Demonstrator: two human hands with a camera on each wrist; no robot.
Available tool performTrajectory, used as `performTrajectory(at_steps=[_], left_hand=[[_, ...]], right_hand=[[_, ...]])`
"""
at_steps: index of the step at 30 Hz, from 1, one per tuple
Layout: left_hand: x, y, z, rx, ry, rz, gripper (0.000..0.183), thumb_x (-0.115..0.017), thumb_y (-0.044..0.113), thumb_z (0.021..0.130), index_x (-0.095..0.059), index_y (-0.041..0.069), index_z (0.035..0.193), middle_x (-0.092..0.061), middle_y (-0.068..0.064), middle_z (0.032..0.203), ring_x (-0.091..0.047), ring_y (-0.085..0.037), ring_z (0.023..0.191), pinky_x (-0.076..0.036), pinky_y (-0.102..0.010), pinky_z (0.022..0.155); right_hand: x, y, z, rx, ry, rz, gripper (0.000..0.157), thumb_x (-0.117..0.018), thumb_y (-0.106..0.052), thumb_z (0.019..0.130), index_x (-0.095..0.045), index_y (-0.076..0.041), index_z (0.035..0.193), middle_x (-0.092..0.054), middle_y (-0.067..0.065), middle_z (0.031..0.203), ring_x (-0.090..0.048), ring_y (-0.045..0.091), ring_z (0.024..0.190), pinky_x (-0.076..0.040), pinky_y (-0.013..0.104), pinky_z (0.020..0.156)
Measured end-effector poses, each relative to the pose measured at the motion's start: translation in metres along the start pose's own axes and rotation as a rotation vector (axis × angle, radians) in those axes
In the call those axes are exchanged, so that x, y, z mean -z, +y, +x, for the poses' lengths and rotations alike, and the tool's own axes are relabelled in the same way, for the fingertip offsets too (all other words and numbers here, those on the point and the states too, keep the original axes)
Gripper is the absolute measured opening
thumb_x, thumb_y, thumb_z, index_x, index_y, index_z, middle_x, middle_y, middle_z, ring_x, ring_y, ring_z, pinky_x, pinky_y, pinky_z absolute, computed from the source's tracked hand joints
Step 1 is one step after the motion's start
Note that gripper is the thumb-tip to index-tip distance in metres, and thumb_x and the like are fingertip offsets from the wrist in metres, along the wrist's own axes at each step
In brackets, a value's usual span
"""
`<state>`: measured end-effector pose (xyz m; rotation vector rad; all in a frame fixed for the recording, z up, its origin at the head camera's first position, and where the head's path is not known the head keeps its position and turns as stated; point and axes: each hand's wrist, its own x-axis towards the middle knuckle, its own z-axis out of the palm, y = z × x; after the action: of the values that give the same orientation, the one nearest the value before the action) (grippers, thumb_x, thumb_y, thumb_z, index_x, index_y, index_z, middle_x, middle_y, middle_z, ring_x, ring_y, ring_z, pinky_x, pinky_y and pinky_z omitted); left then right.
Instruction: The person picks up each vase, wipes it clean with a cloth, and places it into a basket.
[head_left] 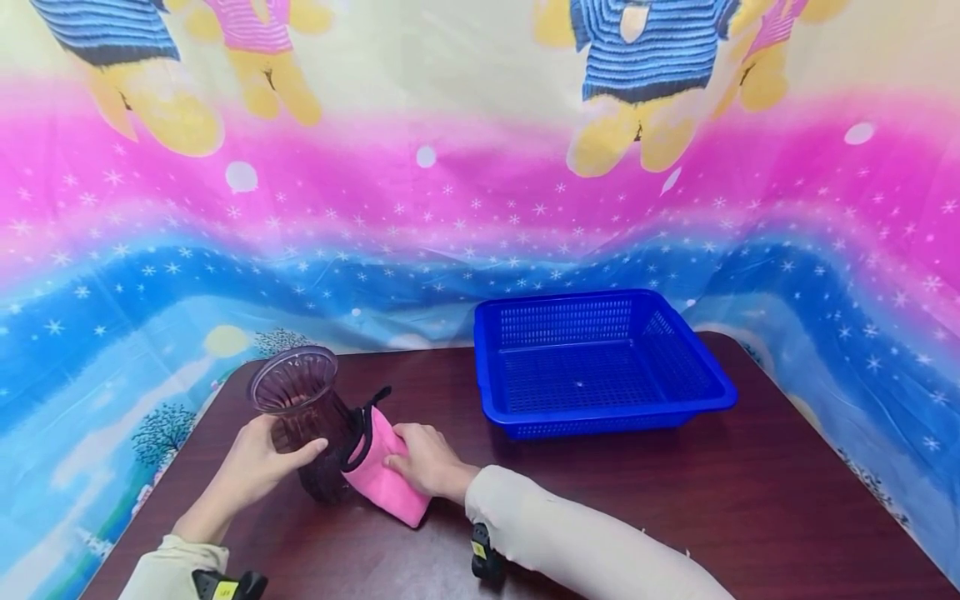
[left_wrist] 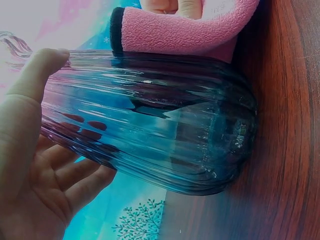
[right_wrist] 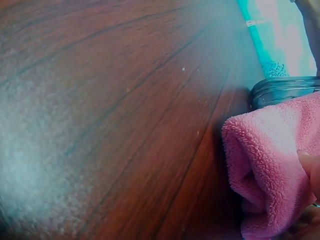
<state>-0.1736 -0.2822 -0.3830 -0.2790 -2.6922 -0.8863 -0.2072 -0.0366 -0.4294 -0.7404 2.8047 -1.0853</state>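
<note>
A ribbed, dark purple glass vase (head_left: 315, 425) with a flared rim stands on the left part of the table, tilted slightly. My left hand (head_left: 258, 458) grips it below the rim, thumb on the near side and fingers behind; the left wrist view shows those fingers through the glass. In my right hand (head_left: 431, 458) is a folded pink cloth (head_left: 386, 475) with black edging and a black loop. The cloth lies against the vase's right side, also in the left wrist view, where the fleecy cloth (left_wrist: 175, 32) touches the glass. The right wrist view shows its folded end.
A blue plastic basket (head_left: 603, 417) with perforated walls stands at the back right of the brown wooden table (head_left: 750, 500). Behind the table hangs a printed cloth backdrop (head_left: 465, 208) with snowflakes and bears.
</note>
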Motion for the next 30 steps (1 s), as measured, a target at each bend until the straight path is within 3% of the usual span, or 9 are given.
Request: performTrajectory(at_steps=[14,24,30], left_hand=[[0.0002,0.0002,-0.0003,0.003,-0.005,-0.003,0.049,-0.082,0.028,0.083,-0.067,0.001,0.12,-0.075,-0.019,0.11,-0.069,-0.037,0.106,-0.053,-0.04,0.085],[-0.0005,-0.0004,0.0006,-0.009,0.003,-0.003,0.048,-0.083,0.027,0.082,-0.067,0.002,0.12,-0.076,-0.017,0.108,-0.069,-0.028,0.101,-0.053,-0.033,0.082],[-0.0008,0.0002,-0.0006,-0.011,0.004,-0.003,0.049,-0.083,0.026,0.081,-0.066,0.002,0.121,-0.075,-0.018,0.109,-0.069,-0.032,0.103,-0.053,-0.034,0.082]], right_hand=[[-0.0032,0.0022,-0.0012,0.003,-0.011,-0.026,0.026,-0.075,-0.019,0.09,-0.07,-0.008,0.112,-0.071,0.0,0.09,-0.06,0.01,0.078,-0.048,0.023,0.069],[-0.0024,0.0026,-0.001,0.0,-0.007,-0.006,0.029,-0.078,-0.019,0.087,-0.07,-0.007,0.112,-0.072,0.001,0.09,-0.06,0.011,0.077,-0.048,0.023,0.069],[-0.0031,0.0025,0.0009,-0.016,-0.009,0.014,0.035,-0.082,-0.019,0.083,-0.071,-0.007,0.114,-0.073,0.001,0.091,-0.06,0.011,0.078,-0.048,0.023,0.069]])
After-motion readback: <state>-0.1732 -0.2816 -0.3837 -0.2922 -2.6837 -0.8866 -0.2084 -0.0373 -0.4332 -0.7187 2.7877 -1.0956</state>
